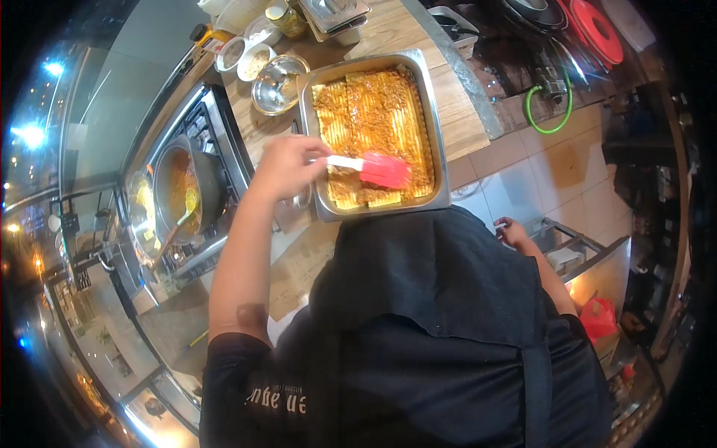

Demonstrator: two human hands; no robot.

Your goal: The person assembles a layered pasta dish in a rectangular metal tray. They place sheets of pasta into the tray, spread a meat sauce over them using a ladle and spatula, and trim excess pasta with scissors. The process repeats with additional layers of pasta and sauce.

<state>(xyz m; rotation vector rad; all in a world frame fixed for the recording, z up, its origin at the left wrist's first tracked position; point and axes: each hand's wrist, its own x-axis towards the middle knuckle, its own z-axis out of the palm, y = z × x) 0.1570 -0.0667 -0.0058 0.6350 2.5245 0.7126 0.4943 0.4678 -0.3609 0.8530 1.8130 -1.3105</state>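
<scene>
My left hand (295, 164) is closed around the pale handle of a spatula with a red head (385, 171). The red head lies low over the lower right part of a deep rectangular metal pan (442, 175). Ridged yellow pasta sheets (407, 119) line the pan, partly coated with orange-brown meat sauce (366, 93). Away from the pan, my right hand (511, 233) hangs at my right side with its fingers curled. A small pale spot shows at its fingertips, too small to name.
A metal bowl (278, 84) and small white bowls (256, 61) stand beyond the pan's left corner. On the stove at left, a large pot (179, 187) of sauce holds a long-handled spoon (184, 218). A green hose (567, 104) loops at the far right counter.
</scene>
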